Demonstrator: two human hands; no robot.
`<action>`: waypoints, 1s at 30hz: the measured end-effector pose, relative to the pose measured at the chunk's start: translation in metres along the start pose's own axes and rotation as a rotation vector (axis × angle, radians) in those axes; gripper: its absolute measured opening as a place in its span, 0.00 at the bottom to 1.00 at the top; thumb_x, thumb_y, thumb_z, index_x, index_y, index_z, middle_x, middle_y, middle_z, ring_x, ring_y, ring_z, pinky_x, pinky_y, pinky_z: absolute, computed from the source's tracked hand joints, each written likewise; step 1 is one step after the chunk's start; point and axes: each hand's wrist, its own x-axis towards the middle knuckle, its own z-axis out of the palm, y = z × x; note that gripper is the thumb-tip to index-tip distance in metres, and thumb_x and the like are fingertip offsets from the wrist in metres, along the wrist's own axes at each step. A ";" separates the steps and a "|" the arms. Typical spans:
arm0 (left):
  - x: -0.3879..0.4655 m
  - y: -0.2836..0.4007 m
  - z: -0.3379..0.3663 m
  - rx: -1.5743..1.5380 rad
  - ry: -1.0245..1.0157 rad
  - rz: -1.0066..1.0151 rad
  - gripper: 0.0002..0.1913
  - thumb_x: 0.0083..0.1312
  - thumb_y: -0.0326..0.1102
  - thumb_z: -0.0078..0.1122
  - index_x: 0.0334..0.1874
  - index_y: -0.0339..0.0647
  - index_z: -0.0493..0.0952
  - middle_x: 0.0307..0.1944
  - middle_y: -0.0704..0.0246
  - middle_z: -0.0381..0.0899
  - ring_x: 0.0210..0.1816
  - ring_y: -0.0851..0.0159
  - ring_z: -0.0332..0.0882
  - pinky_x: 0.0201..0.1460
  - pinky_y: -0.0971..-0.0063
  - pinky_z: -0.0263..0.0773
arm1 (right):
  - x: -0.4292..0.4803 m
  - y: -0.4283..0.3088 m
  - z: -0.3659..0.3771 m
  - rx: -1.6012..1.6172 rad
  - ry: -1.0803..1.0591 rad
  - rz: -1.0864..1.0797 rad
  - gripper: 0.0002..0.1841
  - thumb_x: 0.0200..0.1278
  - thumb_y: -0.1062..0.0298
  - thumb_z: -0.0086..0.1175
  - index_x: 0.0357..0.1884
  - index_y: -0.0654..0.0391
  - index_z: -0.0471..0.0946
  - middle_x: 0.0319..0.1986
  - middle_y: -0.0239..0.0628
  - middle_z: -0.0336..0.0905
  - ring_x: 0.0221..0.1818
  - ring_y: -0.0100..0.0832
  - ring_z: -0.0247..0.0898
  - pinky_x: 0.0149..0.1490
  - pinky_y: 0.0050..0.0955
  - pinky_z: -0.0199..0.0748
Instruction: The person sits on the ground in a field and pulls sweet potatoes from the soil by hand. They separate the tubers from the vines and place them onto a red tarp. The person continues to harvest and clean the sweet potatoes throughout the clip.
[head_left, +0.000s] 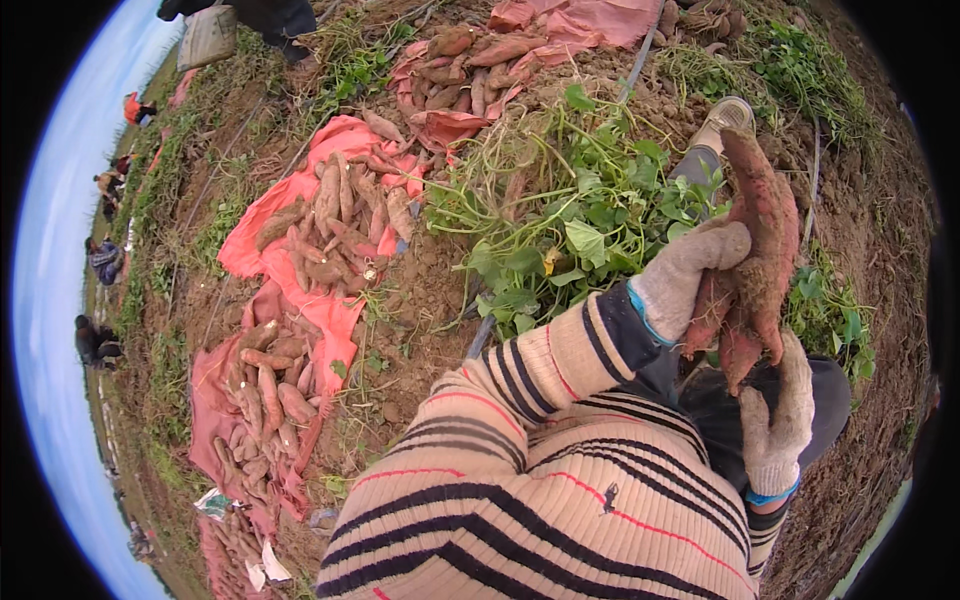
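My left hand (694, 274), in a knitted work glove, grips a cluster of soil-covered sweet potatoes (757, 225) on its left side and holds it raised in front of me. Below the cluster is my gloved right hand (776, 420), its thumb and fingers apart near the lower tips; whether it touches them is hard to tell. Leafy sweet potato vines (592, 217) lie on the ground beyond my left forearm. My bent knee and one shoe (727, 120) show around the hands.
Red plastic sheets (330, 315) hold heaps of sweet potatoes (330, 217) at the left, with another heap (465, 75) at the top. Thin dark hoses run over brown soil. A person (274, 22) is at the top left; several people are farther off along the left edge.
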 end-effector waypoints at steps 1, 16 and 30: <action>-0.019 0.025 -0.007 0.065 0.074 0.106 0.26 0.79 0.41 0.59 0.76 0.43 0.69 0.58 0.63 0.84 0.58 0.58 0.86 0.66 0.58 0.83 | 0.004 -0.002 0.007 -0.027 -0.051 -0.046 0.34 0.69 0.63 0.68 0.74 0.68 0.73 0.70 0.57 0.76 0.75 0.58 0.71 0.78 0.50 0.65; -0.277 0.454 -0.072 0.736 1.260 0.915 0.41 0.79 0.67 0.46 0.67 0.26 0.78 0.68 0.47 0.81 0.69 0.43 0.77 0.76 0.46 0.72 | -0.012 0.059 -0.008 -0.111 0.147 0.221 0.27 0.75 0.75 0.61 0.75 0.64 0.75 0.71 0.49 0.78 0.74 0.46 0.73 0.80 0.43 0.65; 0.036 0.143 -0.035 1.544 0.507 0.616 0.23 0.85 0.40 0.52 0.71 0.26 0.75 0.65 0.54 0.82 0.64 0.55 0.83 0.65 0.63 0.81 | -0.234 0.153 0.059 -0.129 0.007 1.251 0.31 0.74 0.45 0.61 0.69 0.56 0.81 0.64 0.45 0.84 0.72 0.48 0.74 0.72 0.44 0.73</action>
